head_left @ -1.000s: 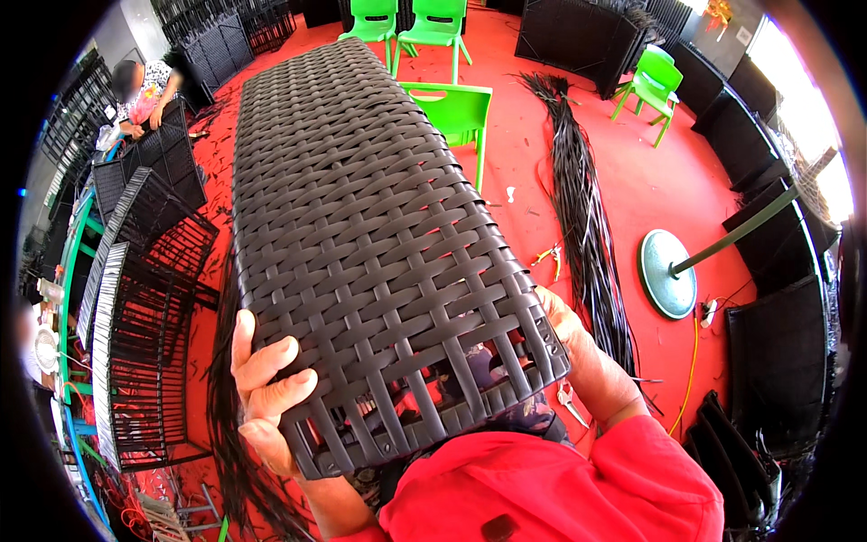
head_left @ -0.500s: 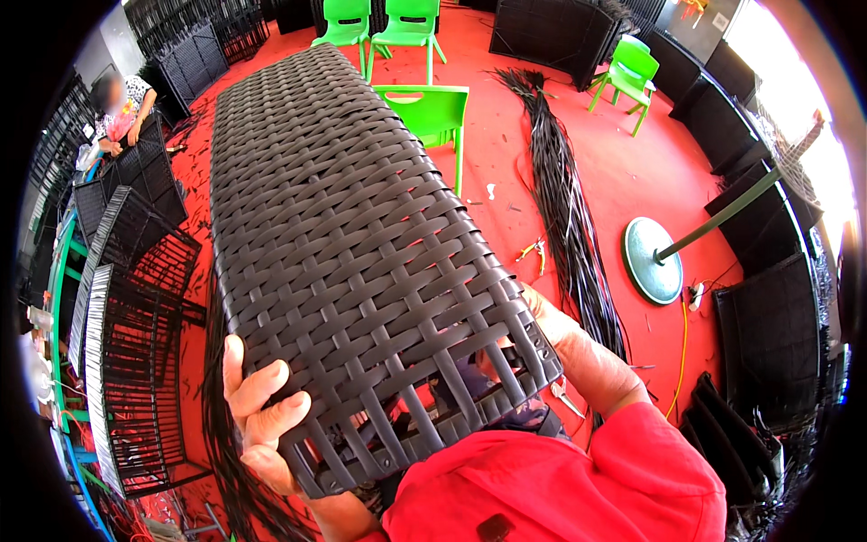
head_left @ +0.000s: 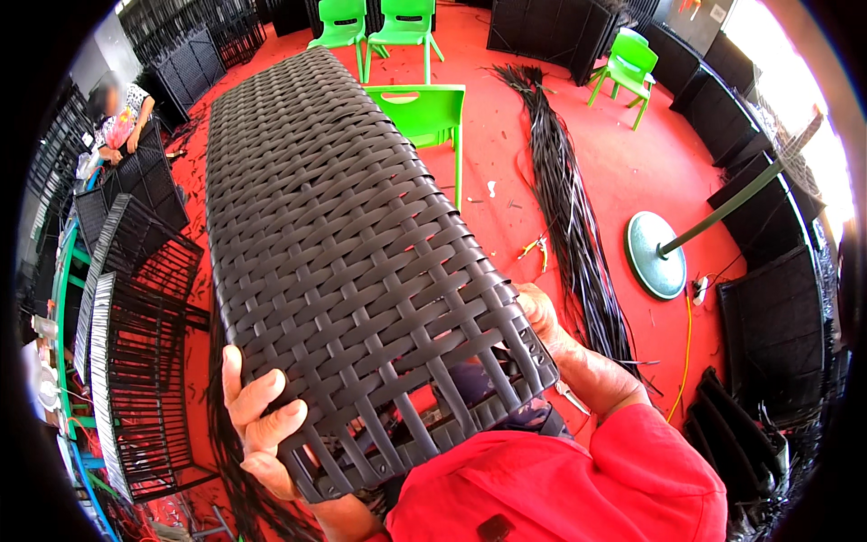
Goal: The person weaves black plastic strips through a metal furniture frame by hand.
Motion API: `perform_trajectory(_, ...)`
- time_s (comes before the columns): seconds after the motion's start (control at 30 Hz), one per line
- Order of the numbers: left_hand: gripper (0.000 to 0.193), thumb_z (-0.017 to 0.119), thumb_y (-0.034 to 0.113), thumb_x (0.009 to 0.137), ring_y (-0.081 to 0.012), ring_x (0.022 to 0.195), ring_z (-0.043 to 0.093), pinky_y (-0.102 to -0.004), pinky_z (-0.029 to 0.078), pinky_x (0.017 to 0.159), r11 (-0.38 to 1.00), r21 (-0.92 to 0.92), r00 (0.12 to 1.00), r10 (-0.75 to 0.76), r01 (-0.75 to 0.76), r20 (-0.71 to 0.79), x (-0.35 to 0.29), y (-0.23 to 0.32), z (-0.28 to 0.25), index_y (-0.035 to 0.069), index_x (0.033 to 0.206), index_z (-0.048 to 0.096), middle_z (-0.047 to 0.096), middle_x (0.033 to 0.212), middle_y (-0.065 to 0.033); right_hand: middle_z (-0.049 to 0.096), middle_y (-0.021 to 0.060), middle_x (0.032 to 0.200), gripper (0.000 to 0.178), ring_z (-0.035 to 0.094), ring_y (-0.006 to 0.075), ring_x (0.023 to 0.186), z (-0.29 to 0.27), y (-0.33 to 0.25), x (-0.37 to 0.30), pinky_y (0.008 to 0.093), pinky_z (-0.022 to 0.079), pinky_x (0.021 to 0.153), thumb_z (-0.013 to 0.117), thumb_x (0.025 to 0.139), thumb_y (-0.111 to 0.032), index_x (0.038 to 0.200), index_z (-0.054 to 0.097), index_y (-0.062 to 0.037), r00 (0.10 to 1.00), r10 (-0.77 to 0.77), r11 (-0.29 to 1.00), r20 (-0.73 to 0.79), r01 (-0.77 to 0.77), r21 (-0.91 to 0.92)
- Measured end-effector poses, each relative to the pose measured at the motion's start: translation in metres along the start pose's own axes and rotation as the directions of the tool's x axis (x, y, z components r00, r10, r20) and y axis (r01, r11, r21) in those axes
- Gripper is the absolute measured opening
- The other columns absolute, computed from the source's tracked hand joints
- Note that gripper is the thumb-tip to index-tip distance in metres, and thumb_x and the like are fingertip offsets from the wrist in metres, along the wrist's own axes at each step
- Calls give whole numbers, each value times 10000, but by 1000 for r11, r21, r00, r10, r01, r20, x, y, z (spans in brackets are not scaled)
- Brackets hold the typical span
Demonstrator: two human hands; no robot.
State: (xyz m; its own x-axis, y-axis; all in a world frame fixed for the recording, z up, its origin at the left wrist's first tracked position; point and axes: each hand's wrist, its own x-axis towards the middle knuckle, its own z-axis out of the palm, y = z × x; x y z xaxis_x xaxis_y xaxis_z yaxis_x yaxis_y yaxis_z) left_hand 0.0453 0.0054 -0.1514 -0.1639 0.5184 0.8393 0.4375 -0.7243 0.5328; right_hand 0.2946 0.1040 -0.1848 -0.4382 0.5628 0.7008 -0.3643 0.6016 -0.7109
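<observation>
A long box-shaped piece of dark grey wicker, woven from flat plastic strips, rises from my lap, tilted away from me. Near me its weave is open, and bare lengthwise strips reach down to a frame bar. My left hand is closed around its lower left edge, fingertips lying on the weave. At the right edge my right hand presses close to the frame, its fingers hidden behind the piece. Below the right forearm, partly covered, is a metal hand tool.
A bundle of black strips lies along the red floor, beside yellow-handled pliers. Green chairs stand beyond. Right are a round pole base and a yellow cord. Left are dark frames and another person.
The wicker piece has shifted very slightly left in view, with both hands staying at its edges. The other person's hands at the left have moved a little.
</observation>
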Motion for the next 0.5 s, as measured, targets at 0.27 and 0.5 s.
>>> perform_trajectory(0.27,599,133,404,958,-358,1261,321,-504,261,1055,1000,7,1000,-26,26,-10,-1,5,1,70,859,620,541,1106,-135,532,108,873,220,495,287,868,7,-19,-4,377,409,766,715,741,-152,862,586,-21,987,101,992,-128,-109,-58)
perform_trajectory(0.5,588,125,398,959,-368,1254,328,-511,255,1057,997,38,997,-73,72,4,-2,6,-6,69,869,603,538,1101,-140,575,78,845,212,525,222,783,4,-16,-13,363,373,786,698,751,-201,839,608,-31,983,149,989,-107,-146,36)
